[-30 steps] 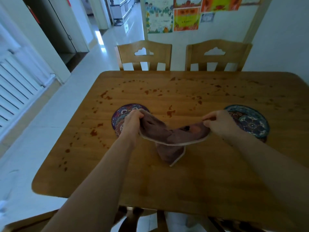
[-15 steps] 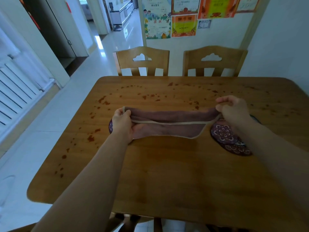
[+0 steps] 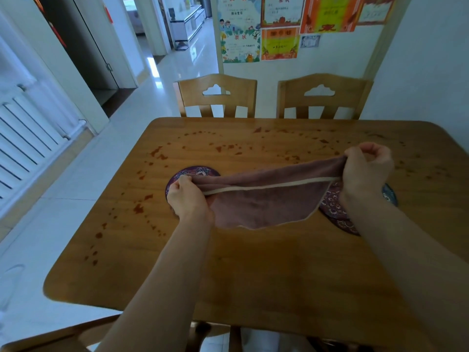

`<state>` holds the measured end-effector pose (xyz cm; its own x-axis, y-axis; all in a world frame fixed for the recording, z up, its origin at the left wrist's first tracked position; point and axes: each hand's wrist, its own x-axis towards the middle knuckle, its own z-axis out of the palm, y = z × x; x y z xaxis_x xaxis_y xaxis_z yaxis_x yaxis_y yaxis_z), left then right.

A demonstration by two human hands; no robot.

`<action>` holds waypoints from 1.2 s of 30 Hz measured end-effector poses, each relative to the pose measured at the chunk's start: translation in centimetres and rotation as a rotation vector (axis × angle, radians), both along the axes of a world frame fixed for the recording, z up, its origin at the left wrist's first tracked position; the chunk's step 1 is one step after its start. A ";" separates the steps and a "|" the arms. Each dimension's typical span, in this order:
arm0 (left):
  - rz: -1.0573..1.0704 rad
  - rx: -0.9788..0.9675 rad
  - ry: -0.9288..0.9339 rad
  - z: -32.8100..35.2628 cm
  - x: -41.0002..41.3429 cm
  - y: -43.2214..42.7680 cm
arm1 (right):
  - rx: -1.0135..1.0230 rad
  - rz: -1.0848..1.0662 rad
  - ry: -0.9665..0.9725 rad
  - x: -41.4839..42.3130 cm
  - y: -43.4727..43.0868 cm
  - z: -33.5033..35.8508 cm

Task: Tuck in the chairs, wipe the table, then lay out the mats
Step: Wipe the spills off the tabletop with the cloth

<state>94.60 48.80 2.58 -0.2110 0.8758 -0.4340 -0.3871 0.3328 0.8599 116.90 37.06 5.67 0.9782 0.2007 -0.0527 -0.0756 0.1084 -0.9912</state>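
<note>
Left hand, fingers curled tight, pinches one end of the cloth. Right hand grips the opposite end with thumb and fingers closed round bunched fabric, held higher than the left. The cloth is mauve-brown towelling with a pale bound edge, stretched between both hands above the middle of the table. Its lower flap hangs slack; whether it touches the tabletop cannot be told. On the table beneath the left hand lies a round purple patterned mat, partly covered. A second purple mat lies beneath the right wrist, with a blue-rimmed mat showing just beyond it. Reddish-brown stains speckle the table's far half and left side. Two wooden chairs stand against the table's far edge. On the wall beyond the table hang coloured certificates, their printed characters too blurred to read.
</note>
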 end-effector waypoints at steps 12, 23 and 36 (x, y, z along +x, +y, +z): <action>-0.265 -0.367 -0.106 -5.3 2.7 4.4 | -0.267 0.167 0.355 2.6 4.1 -6.3; -0.389 -0.415 0.389 -13.3 -1.2 -0.2 | -0.973 0.450 0.039 3.8 -0.6 -18.7; -0.445 -0.028 0.784 -14.4 -2.8 -2.0 | -0.906 0.706 -0.291 -2.9 3.9 -14.8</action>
<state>91.79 46.78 -11.77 -0.0996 0.9385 -0.3305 0.4760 0.3366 0.8125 113.97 40.99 -9.16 0.6642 0.7053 -0.2478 0.4038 -0.6175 -0.6750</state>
